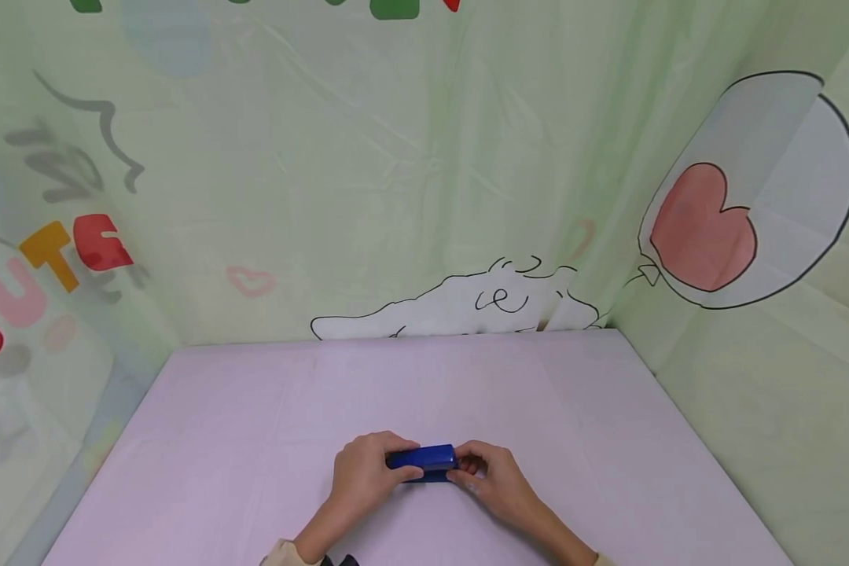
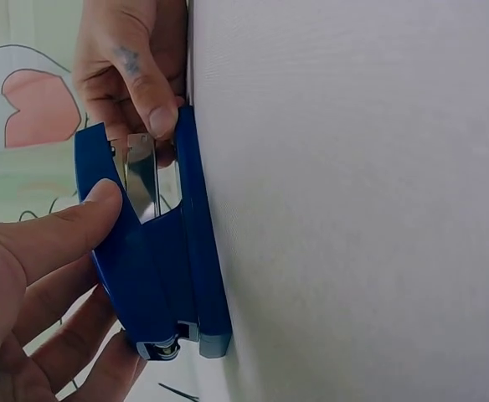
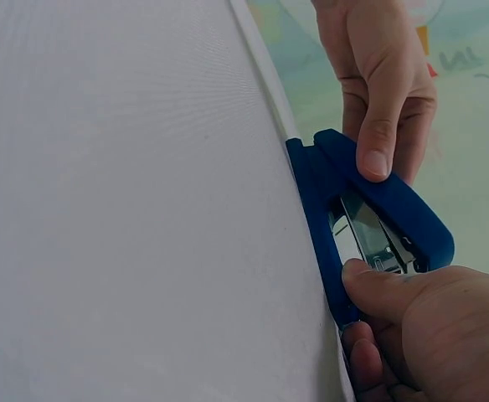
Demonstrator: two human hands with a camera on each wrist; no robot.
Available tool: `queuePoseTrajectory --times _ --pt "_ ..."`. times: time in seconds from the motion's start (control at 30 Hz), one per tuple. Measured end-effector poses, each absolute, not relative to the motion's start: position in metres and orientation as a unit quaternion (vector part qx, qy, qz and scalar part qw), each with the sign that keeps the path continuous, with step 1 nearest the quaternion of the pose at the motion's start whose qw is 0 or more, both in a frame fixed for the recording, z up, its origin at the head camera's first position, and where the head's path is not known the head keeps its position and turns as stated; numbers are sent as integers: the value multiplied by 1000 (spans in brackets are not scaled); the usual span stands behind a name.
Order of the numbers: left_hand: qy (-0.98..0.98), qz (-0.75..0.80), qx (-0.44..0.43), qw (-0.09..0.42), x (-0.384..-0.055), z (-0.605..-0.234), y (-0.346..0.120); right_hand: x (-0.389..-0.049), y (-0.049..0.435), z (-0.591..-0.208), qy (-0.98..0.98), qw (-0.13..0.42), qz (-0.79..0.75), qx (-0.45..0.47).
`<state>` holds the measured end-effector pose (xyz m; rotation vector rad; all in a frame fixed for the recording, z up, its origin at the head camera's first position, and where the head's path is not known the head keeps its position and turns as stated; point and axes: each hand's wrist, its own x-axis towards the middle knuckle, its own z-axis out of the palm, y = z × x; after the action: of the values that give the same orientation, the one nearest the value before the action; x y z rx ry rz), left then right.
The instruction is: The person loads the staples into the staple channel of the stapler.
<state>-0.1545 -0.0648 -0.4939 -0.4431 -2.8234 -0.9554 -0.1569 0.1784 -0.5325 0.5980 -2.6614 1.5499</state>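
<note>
A blue stapler lies on the table close to its near side, its metal staple channel showing between the upper arm and the base. My left hand holds the upper arm from the left, thumb on one side and fingers on the other. At the front end, my right hand pinches the base between thumb and fingers. In the right wrist view, the right thumb rests by the mouth, where the upper arm stands apart from the base. The right fingertips are partly hidden behind the stapler.
A pale lilac cloth covers the table. Behind it hangs a light green curtain printed with cartoon drawings, and side curtains close in left and right. A small dark object shows by the left sleeve at the bottom edge.
</note>
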Motion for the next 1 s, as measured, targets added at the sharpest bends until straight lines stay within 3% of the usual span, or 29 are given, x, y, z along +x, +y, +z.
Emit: queuePoseTrajectory --times 1.0 --pt "-951 -241 -184 55 -157 -484 -58 -158 176 -532 -853 -4 492 173"
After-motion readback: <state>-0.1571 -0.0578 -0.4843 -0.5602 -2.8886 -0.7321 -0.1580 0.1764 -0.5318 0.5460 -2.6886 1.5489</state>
